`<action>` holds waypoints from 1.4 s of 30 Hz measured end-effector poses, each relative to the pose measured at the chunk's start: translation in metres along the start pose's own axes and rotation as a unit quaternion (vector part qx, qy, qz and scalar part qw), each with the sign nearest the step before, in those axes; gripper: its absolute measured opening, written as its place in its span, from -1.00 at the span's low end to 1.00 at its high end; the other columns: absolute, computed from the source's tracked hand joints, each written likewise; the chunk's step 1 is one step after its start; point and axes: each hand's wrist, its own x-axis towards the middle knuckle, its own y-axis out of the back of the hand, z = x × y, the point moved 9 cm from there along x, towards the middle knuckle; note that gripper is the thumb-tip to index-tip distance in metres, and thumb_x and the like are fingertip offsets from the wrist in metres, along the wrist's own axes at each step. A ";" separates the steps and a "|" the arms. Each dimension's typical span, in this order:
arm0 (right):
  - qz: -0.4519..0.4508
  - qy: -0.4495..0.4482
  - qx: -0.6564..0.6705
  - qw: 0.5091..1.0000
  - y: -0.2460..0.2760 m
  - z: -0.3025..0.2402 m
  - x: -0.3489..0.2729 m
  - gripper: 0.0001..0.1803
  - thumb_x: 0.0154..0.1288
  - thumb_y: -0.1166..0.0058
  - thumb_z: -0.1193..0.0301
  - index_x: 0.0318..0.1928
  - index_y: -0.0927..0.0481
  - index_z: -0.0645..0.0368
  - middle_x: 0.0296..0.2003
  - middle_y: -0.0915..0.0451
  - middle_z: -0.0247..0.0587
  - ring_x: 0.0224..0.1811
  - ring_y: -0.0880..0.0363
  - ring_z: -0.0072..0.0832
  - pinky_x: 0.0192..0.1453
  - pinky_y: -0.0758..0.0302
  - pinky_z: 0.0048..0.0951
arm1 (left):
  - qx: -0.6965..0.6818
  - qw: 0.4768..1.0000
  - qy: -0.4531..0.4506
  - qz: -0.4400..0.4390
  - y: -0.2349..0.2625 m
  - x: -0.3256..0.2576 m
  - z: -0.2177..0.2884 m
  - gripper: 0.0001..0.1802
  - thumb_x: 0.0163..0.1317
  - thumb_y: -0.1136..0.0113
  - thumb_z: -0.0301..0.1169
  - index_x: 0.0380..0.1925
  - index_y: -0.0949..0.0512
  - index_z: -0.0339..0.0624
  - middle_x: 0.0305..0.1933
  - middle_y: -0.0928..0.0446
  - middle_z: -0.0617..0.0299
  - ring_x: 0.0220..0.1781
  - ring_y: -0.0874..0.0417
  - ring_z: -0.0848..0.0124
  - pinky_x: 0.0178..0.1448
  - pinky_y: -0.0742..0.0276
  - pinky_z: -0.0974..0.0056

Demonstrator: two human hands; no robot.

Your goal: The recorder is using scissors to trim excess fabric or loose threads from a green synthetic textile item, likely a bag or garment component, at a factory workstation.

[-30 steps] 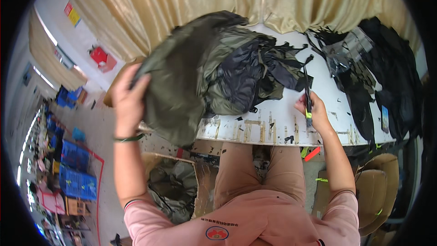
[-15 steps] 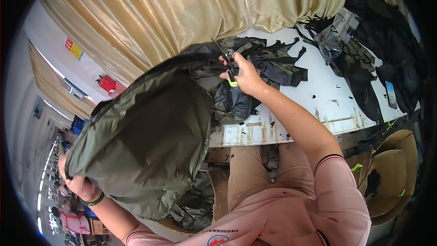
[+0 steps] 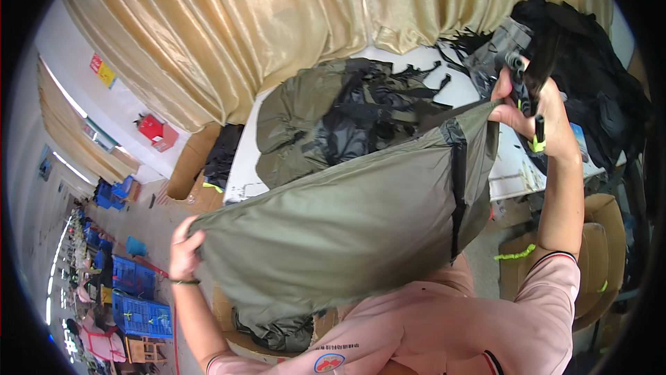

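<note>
A wide piece of olive-green fabric [image 3: 333, 226], with a black strip near its right end, is stretched across in front of me. My left hand [image 3: 186, 250] pinches its left corner. At the other end my right hand [image 3: 538, 115] grips the upper right edge between thumb and fingers. That same hand also holds black-handled snips [image 3: 519, 87] with a yellow-green tag; their blade end is blurred. Behind the fabric, olive and black sewn pieces with straps [image 3: 347, 108] lie heaped on the white table [image 3: 243, 175]. The fabric hides the table's front edge.
Black bags and straps [image 3: 590, 90] are piled at the table's right. Cardboard boxes stand at the left [image 3: 189, 167], at the lower right [image 3: 614, 236], and beneath the fabric [image 3: 222, 316]. Yellow curtains [image 3: 298, 7] hang behind the table. Blue crates [image 3: 142, 316] sit on the floor at left.
My right hand has moved right, from over the heap to the table's right side, drawing the fabric taut. My left hand has shifted right and up. More of the heap shows.
</note>
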 end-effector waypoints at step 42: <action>-0.433 0.009 -0.251 0.866 -0.254 0.094 -0.062 -0.38 -0.19 -0.42 -0.09 -0.41 -0.48 0.18 -0.46 -0.56 -0.09 -0.27 -0.58 -0.13 -0.12 -0.36 -0.21 | -0.108 0.950 0.100 -0.276 -0.248 0.030 -0.173 -0.66 0.15 -0.31 -0.62 -0.04 -0.58 -0.32 -0.11 -0.55 0.34 -0.08 -0.51 0.60 0.04 -0.44 0.45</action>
